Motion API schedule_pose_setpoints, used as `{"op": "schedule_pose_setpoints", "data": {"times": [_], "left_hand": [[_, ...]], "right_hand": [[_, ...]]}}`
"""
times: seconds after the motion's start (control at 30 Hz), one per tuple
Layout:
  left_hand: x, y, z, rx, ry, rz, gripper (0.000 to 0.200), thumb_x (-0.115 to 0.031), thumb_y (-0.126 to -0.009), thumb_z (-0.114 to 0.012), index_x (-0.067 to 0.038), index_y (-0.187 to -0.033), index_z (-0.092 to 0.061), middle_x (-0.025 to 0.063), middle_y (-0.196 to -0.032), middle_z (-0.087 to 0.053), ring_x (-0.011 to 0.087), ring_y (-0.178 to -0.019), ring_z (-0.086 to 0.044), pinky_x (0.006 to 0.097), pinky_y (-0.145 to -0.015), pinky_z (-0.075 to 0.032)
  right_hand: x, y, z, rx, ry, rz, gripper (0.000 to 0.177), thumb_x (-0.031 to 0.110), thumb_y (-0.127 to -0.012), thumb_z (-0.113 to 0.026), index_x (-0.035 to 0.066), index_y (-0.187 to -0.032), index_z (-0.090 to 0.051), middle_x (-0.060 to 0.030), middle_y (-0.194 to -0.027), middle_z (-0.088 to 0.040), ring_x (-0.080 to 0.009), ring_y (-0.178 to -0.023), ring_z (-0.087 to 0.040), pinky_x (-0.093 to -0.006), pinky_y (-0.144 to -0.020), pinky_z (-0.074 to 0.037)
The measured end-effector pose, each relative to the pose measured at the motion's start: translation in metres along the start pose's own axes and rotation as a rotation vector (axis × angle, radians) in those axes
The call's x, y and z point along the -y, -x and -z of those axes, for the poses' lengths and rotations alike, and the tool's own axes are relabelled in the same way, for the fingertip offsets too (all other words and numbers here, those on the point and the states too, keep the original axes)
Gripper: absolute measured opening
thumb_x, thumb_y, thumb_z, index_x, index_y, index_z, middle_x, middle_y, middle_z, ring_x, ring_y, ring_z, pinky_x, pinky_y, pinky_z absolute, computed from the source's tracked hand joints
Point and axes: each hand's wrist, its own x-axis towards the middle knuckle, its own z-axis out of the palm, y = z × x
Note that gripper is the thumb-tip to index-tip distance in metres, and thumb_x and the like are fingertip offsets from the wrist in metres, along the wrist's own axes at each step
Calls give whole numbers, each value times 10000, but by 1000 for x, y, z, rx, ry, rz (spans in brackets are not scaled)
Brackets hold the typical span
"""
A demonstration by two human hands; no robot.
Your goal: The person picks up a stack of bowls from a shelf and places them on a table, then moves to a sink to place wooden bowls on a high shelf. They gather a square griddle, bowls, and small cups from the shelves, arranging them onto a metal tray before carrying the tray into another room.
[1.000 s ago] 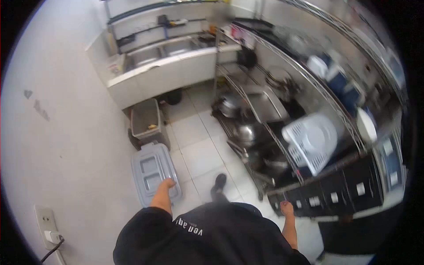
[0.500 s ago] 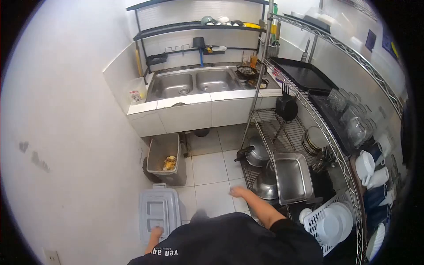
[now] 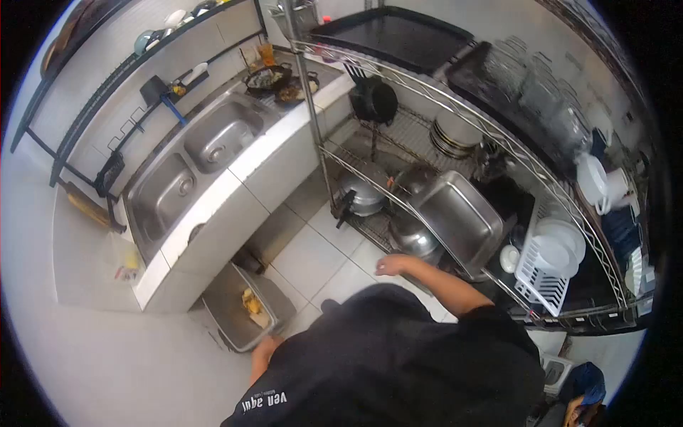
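Note:
My left hand (image 3: 267,349) is low beside the near edge of a grey waste bin (image 3: 269,288), its fingers blurred and partly hidden. Yellowish food scraps (image 3: 252,302) lie inside the bin. Out in front of my body, my right hand (image 3: 391,265) hangs over the tiled floor with its fingers loosely bent and nothing in them. It is nearest to the steel pots (image 3: 415,238) on the bottom shelf of the wire rack (image 3: 316,128). My dark shirt hides part of the floor.
A double sink (image 3: 220,142) is set in the tiled counter at left. The rack holds a steel pan (image 3: 462,220) jutting outward, a white dish rack (image 3: 544,281), black trays (image 3: 391,35), and glass jars (image 3: 537,82). Two dark pans (image 3: 269,78) sit beyond the sink.
My view has turned right and moved closer to the rack. My left hand, earlier over the grey lid, is now beside the bin; the lid is out of sight. My right hand remains without anything.

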Motion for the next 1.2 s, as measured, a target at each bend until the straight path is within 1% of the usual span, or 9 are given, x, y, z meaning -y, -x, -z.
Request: {"op": "schedule_pose_setpoints", "data": {"times": [0.1, 0.17, 0.27, 0.37, 0.7, 0.97, 1.07, 1.13, 1.2], "left_hand": [[-96, -52, 132, -96, 46, -71, 364, -336, -850, -560, -16, -996, -655, 168, -839, -665, 304, -744, -653, 398, -682, -505], [-167, -75, 189, -488, -107, -318, 371, -331, -862, -559, -27, -1059, -641, 204, -994, -655, 320, -942, -636, 393, -814, -489], [-293, -74, 247, -655, 98, -533, 290, -274, -910, -527, -92, -1106, -639, 131, -1106, -638, 313, -1013, -608, 383, -904, -459], [-376, -74, 284, -883, -17, -987, 177, -211, -893, -572, -116, -1009, -664, 100, -897, -642, 244, -797, -645, 366, -692, -516], [-475, 62, 546, -1693, -93, -1324, 351, -75, -766, -694, -51, -1096, -577, 76, -885, -553, 166, -646, -473, 256, -568, -427], [-493, 182, 765, -2382, -1104, -1045, 475, -188, -755, -716, -87, -1182, -532, 96, -1122, -563, 298, -1061, -515, 407, -902, -407], [-504, 202, 820, -2383, -1215, -935, 541, -292, -768, -714, -111, -1232, -502, 103, -1183, -551, 323, -1148, -478, 418, -965, -384], [-508, 205, 853, -2268, -957, -443, 657, -404, -817, -686, -130, -1333, -384, 109, -1338, -460, 307, -1286, -376, 525, -1064, -267], [-509, 197, 884, -2386, -1003, -364, 605, -363, -822, -690, -74, -1277, -414, 111, -1269, -495, 286, -1235, -427, 486, -1020, -325]], "right_hand": [[-6, 13, 28, -386, -432, -64, 409, 388, -889, -557, 37, -1085, -631, -73, -852, -654, -163, -665, -585, -307, -631, -490], [5, 7, 56, -385, -578, -159, 459, 426, -871, -554, 24, -1079, -629, -174, -1072, -645, -303, -965, -618, -401, -831, -476], [38, -8, 84, -399, -452, -125, 504, 427, -868, -570, 17, -1160, -592, -175, -1119, -634, -278, -1000, -616, -378, -854, -473], [45, -43, 108, -276, -260, -51, 547, 436, -878, -565, 8, -1219, -554, -172, -1140, -628, -278, -1047, -605, -366, -883, -465], [66, -144, 252, -239, -339, 41, 551, 408, -873, -590, -11, -1229, -540, -209, -1154, -609, -292, -1087, -587, -365, -875, -472], [140, -157, 314, -153, -461, 181, 497, 349, -873, -626, -1, -1219, -554, -173, -1071, -647, -250, -990, -625, -344, -840, -482], [229, -118, 363, -241, -562, 423, 378, 243, -854, -674, 20, -1152, -610, -127, -1061, -656, -227, -963, -624, -319, -833, -481], [290, -98, 398, -444, -403, 677, 331, 214, -824, -703, 38, -1098, -646, -120, -1050, -654, -246, -969, -620, -318, -842, -478], [364, -60, 438, -626, -179, 966, 324, 216, -794, -724, 56, -1069, -663, -123, -1064, -638, -272, -1007, -603, -329, -864, -472]]}}
